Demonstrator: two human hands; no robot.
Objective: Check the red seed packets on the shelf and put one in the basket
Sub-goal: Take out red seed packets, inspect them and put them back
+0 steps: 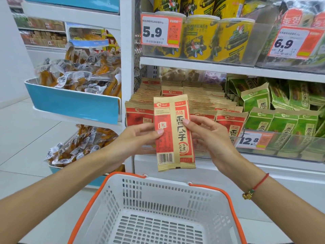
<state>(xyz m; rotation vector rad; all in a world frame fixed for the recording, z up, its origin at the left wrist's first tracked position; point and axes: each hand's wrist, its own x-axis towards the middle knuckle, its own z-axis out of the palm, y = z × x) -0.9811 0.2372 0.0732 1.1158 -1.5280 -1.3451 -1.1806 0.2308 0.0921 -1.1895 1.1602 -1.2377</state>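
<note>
Head view, the only 1 supplied. The person stands before a shop shelf (228, 68) with both forearms raised. 1 red seed packet (173, 132) is held upright in front of the shelf, clear of the stock and directly above the basket (158, 205).

The left hand (139, 136) holds the packet's left edge: its thumb lies across the printed face and the remaining fingers curl behind, out of sight. The right hand (209, 136) holds the right edge in like manner, thumb tip pressed on the front panel, fingers bent behind the packet. Both grips appear light pinches rather than full clasps.

The remaining red packets (228, 118) stand in rows on the shelf behind, beside green packets (274, 120) to the right. A price tag (249, 140) hangs on the clear shelf front. Yellow tubs (200, 39) occupy the tier above, and bins of wrapped snacks (79, 76) stand to the left.

Judgement: the checking step is in hand, the packet's text and barcode being turned toward the person. The basket, white with orange rim, shows nothing inside in the part visible. The placing step is not yet done. It calls for lowering the packet straight down past the near rim and releasing both thumbs once it is inside.
</note>
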